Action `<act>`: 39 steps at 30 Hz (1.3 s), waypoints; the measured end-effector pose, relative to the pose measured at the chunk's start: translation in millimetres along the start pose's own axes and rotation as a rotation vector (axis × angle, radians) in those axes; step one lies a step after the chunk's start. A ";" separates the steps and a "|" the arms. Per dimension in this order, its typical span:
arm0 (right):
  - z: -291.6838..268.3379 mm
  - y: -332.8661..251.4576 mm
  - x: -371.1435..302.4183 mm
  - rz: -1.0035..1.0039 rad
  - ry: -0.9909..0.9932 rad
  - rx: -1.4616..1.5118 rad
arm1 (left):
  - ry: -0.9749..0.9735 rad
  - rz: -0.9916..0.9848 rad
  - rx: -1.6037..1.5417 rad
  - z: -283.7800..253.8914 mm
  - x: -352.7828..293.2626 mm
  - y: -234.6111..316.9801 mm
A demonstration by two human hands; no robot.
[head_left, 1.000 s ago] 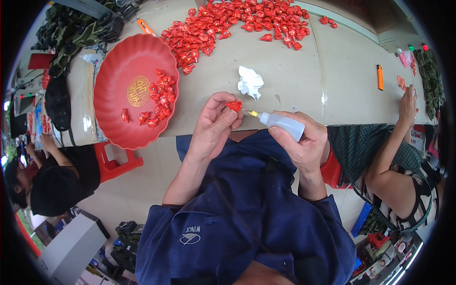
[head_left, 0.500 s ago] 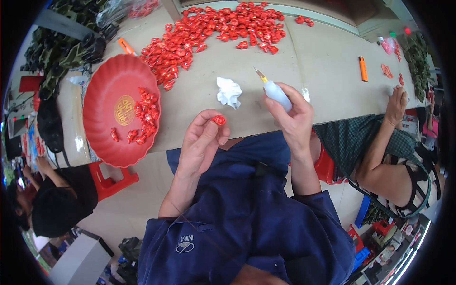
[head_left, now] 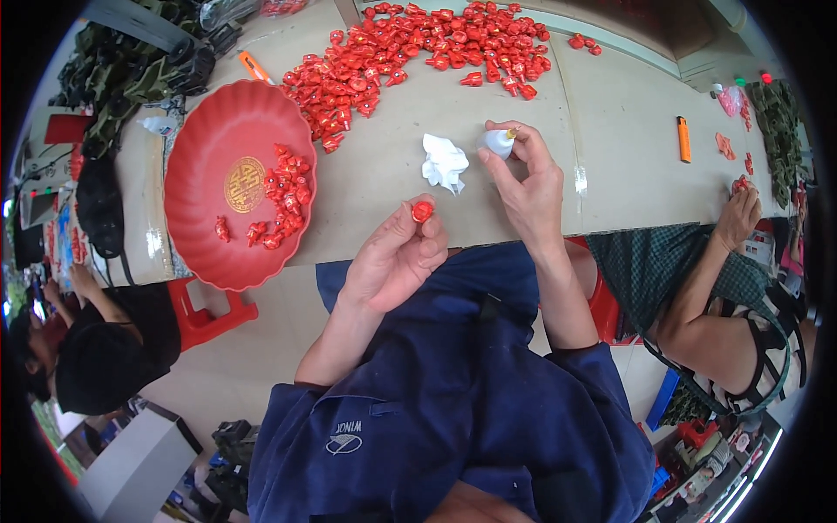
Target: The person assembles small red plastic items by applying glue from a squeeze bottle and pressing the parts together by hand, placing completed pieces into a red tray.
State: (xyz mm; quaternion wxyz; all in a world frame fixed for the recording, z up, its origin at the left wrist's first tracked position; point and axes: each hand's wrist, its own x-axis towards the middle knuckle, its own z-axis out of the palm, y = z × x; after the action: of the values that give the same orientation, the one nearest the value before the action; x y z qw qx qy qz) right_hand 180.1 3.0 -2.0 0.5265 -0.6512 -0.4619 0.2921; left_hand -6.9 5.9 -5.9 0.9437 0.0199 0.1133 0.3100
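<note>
Between the thumb and fingers of my left hand is a small red plastic part, held near the table's front edge. My right hand grips a small white squeeze bottle with a yellow tip base; the tip points up and away to the right. A crumpled white tissue lies on the table between the two hands, touched by neither. Left of my left hand stands a red scalloped bowl, with several small red parts along its right side.
A large heap of red parts spreads across the far table. An orange cutter lies to the right, another orange tool behind the bowl. Dark green pieces pile up far left. Co-workers sit on both sides, one hand at right.
My right hand has turned the bottle, so its tip no longer points toward the upper left. The left hand still pinches the red part. The whole view has shifted slightly.
</note>
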 end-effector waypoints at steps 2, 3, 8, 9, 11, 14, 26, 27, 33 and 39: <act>-3.6 -1.2 0.1 -0.003 0.000 -0.018 | -0.046 -0.064 -0.100 -1.2 2.2 -0.4; -7.0 -3.0 0.8 -0.033 -0.027 -0.068 | -0.050 -0.070 -0.098 -1.5 3.1 -0.1; -37.3 -13.1 6.4 -0.152 -0.025 -0.227 | 0.040 -0.031 0.033 3.5 2.9 -0.9; -47.6 -10.9 12.8 -0.157 -0.015 -0.257 | 0.020 -0.048 0.036 3.5 2.6 -0.9; -62.7 -9.7 29.6 -0.163 0.013 -0.304 | 0.047 0.018 0.186 4.2 0.5 0.3; -83.5 1.9 71.7 -0.043 0.042 -0.441 | 0.050 0.006 0.291 7.2 2.5 1.1; -87.0 16.4 138.6 -0.083 -0.197 -0.601 | 0.076 0.040 0.299 1.8 4.0 3.6; -85.3 17.5 136.4 -0.128 -0.200 -0.660 | 0.080 0.040 0.298 1.6 4.4 3.0; -89.2 -3.1 123.7 -0.025 -0.304 -0.750 | 0.077 0.039 0.315 -0.4 2.1 0.5; -92.8 20.7 121.6 -0.159 -0.258 -0.722 | 0.088 0.048 0.335 -0.4 1.2 -0.9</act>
State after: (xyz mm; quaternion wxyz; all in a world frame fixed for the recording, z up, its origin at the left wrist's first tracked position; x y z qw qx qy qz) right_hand 315.6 74.6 16.6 0.2220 -0.7149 -0.6462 0.1486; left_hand -5.5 5.9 -6.7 0.9136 0.1659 0.2040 0.3101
